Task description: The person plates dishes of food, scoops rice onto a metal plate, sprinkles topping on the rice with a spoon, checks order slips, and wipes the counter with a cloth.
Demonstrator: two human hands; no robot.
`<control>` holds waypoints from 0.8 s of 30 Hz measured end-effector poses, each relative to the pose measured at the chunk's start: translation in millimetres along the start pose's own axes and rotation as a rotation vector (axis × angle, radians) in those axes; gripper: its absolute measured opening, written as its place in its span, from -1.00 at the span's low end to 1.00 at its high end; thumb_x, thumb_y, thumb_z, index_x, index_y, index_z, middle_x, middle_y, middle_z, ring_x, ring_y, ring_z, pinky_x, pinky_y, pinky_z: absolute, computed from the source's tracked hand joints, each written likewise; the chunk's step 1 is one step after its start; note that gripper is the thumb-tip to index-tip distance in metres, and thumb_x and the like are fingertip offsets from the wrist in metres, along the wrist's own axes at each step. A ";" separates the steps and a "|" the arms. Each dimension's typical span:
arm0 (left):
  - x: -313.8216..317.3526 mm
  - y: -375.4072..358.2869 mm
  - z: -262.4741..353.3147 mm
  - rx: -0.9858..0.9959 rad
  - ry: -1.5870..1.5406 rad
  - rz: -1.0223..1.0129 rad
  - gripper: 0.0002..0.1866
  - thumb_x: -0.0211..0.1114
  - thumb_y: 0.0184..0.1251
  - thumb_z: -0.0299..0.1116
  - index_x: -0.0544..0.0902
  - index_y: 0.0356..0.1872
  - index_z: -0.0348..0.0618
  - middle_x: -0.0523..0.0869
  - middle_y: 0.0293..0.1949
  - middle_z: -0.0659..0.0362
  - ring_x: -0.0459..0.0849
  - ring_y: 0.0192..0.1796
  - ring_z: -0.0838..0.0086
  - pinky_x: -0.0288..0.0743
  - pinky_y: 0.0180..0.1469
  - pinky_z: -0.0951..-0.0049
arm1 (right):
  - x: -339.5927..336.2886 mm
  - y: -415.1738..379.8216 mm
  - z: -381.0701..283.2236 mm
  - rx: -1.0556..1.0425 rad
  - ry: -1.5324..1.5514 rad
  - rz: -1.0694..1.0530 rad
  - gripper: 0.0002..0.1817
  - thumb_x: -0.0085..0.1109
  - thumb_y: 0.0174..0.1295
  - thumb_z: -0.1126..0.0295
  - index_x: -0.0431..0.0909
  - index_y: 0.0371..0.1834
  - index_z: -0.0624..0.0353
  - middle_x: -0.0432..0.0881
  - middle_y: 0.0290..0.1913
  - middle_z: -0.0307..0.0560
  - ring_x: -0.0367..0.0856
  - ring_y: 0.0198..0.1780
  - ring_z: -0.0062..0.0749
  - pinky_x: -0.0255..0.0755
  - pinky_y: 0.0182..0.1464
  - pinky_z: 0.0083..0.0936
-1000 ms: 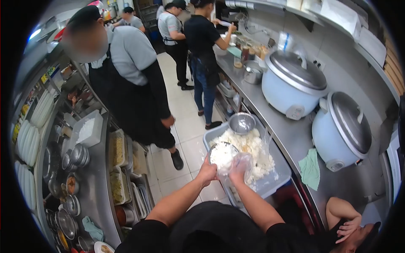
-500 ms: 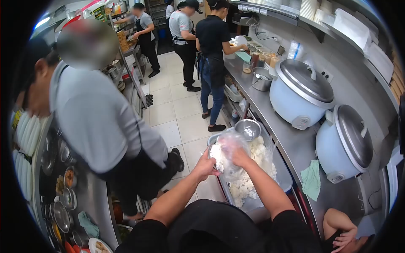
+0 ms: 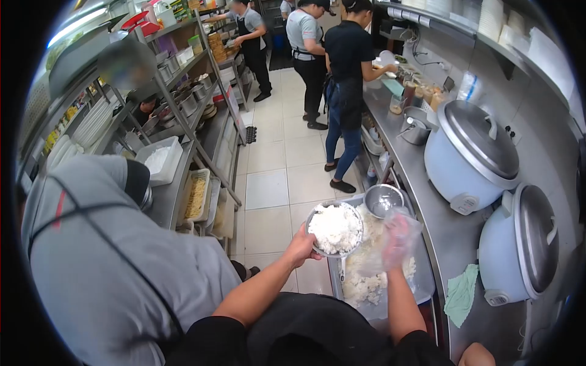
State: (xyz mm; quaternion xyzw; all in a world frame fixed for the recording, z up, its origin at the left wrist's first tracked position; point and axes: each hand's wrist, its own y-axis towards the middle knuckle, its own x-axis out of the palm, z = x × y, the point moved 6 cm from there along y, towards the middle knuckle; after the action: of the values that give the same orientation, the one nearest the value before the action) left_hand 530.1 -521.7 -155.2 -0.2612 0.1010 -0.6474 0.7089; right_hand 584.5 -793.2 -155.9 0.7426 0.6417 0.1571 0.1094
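My left hand [image 3: 303, 245] grips the rim of a round metal bowl [image 3: 312, 243] heaped with white rice [image 3: 335, 228]. To its right, my right hand [image 3: 399, 236] wears a clear plastic glove and hovers over a large tray [image 3: 423, 282] of loose rice. Motion blur and the loose plastic hide whether its fingers hold anything. An empty-looking metal bowl [image 3: 384, 200] rests at the far end of the tray. A handle sticks out beneath the rice bowl, over the tray's left side.
Two large rice cookers [image 3: 469, 160] stand on the steel counter [image 3: 427, 201] at right, beside a green cloth [image 3: 461, 295]. A co-worker in grey [image 3: 122, 262] bends close at left. Other co-workers stand farther along the tiled aisle [image 3: 267, 189]. Steel shelves [image 3: 210, 58] line the left.
My right hand has moved right, off the bowl, uncovering its mound of rice. The co-worker at left has bent down lower. The view has shifted left.
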 end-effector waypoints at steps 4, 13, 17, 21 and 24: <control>-18.9 -4.2 2.0 0.016 -0.064 0.026 -0.41 -0.12 0.23 -0.53 0.16 0.35 -0.11 0.62 -0.10 -0.05 0.70 -0.47 0.34 0.61 -0.64 0.48 | -105.9 -52.9 111.5 0.292 -0.589 0.021 -0.31 0.08 0.35 0.08 0.21 0.43 0.25 0.33 0.38 0.20 0.23 0.43 0.06 0.13 0.46 -0.21; -81.8 -30.2 -17.6 0.037 -0.191 0.225 -0.57 -0.11 0.26 -0.51 0.35 0.18 -0.20 0.68 -0.30 0.02 0.67 -0.53 0.41 0.58 -0.64 0.44 | -156.0 -115.2 89.9 0.711 -1.342 -0.715 -0.40 0.29 0.06 0.07 0.61 0.00 0.40 0.62 0.04 0.35 0.58 0.15 0.12 0.44 0.22 -0.18; -145.9 -78.6 -8.5 0.114 -0.258 0.399 -0.65 -0.09 0.33 -0.46 0.46 0.11 -0.18 0.71 -0.30 0.10 0.67 -0.50 0.44 0.57 -0.62 0.42 | -184.6 -129.6 121.2 0.807 -1.101 -0.977 -0.42 0.31 0.08 0.09 0.59 0.03 0.37 0.61 0.06 0.35 0.64 0.04 0.14 0.52 0.08 -0.19; -226.1 -145.1 0.5 0.255 -0.329 0.628 -0.68 -0.07 0.38 -0.43 0.55 0.07 -0.15 0.75 -0.29 0.13 0.71 -0.47 0.47 0.59 -0.60 0.47 | -174.4 -101.9 62.9 0.842 -0.923 -1.132 -0.60 0.26 0.17 0.17 0.65 -0.08 0.30 0.72 -0.28 0.08 0.72 -0.21 -0.18 0.57 -0.11 -0.24; -287.8 -216.5 5.8 0.325 -0.374 0.894 -0.65 -0.15 0.44 -0.41 0.50 0.12 -0.21 0.74 -0.20 0.08 0.72 -0.41 0.40 0.62 -0.55 0.42 | -152.9 -75.1 18.1 1.065 -0.784 -1.072 -0.63 0.14 0.30 0.23 0.62 -0.09 0.38 0.71 -0.32 0.07 0.72 -0.25 -0.28 0.61 -0.13 -0.35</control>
State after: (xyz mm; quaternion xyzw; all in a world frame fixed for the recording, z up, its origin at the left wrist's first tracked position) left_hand 304.9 -246.5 -97.9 -0.1901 -0.0276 -0.2303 0.9540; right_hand 502.9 -932.1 -214.2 0.2915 0.8107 -0.5073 0.0193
